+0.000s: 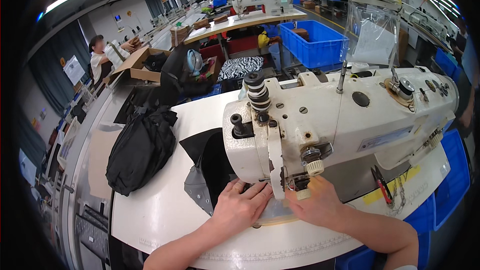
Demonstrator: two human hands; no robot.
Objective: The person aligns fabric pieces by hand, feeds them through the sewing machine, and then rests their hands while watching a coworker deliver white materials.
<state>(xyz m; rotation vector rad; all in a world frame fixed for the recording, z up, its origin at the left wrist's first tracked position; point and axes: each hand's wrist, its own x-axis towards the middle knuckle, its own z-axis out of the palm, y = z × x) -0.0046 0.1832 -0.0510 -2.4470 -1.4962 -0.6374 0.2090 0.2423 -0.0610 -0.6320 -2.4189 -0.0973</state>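
A white sewing machine (320, 115) stands over the pale work table (145, 210). My left hand (241, 202) lies with fingers stretched out beside the needle area, at the near edge of a black fabric piece (212, 157). A grey panel with small holes (198, 190) shows beneath that fabric. My right hand (316, 201) is close to the needle area from the right, just below a cream knob (315, 168). Its fingers are bent, and their tips are partly hidden by the machine, so what they pinch cannot be made out.
A black fabric bundle (142, 150) rests at the table's left. Red-handled snips (382, 186) lie on the right, beside yellow tape (372, 197). Blue bins (315, 45) stand behind and at the right. A person (100, 60) works far left near a cardboard box (137, 65).
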